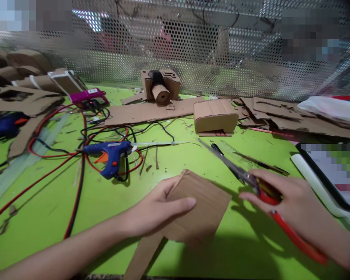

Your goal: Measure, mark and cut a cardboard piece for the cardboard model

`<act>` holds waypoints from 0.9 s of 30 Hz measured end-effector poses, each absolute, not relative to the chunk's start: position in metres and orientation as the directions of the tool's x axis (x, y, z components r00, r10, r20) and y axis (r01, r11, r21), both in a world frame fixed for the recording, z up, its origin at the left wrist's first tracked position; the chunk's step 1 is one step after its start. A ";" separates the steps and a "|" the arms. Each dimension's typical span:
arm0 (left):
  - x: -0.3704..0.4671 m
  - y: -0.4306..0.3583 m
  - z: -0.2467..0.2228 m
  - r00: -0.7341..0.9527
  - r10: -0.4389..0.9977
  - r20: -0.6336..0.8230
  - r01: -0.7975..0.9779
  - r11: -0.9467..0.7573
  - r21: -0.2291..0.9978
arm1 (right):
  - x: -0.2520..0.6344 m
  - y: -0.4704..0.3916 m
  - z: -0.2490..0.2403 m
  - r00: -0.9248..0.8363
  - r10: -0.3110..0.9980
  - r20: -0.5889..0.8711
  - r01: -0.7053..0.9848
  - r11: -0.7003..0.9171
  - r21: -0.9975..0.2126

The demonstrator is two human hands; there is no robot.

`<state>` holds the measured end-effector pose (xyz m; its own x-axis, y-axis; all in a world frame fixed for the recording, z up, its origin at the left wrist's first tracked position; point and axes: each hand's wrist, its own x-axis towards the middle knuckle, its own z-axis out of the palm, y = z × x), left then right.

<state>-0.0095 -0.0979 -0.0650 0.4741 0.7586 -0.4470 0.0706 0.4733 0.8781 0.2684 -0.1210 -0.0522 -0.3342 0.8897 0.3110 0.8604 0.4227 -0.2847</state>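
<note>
My left hand (166, 206) grips a flat brown cardboard piece (202, 202), thumb on its upper face and the other fingers hidden beneath. Below it, a narrower cardboard strip (146, 252) reaches down to the front edge. At the right, my right hand (291, 206) is closed around a red-handled cutting tool (294, 233), whose jaws lie beside the thumb and point to the upper left. The tool is apart from the cardboard. Beyond it a black pen (217, 148) and a clear ruler (229, 149) lie on the green table (134, 202).
A blue glue gun (112, 153) lies left of centre among red and black cables. Behind are a cardboard camera model (161, 87), a cardboard box shape (216, 116) and cardboard scraps (280, 111). A tablet (326, 175) lies right, before a perforated metal screen (192, 50).
</note>
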 end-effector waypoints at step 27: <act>-0.011 -0.074 -0.020 0.304 0.945 0.122 0.436 -0.252 0.864 | 0.197 -0.056 -0.047 -0.125 0.984 -0.129 0.992 0.119 -0.053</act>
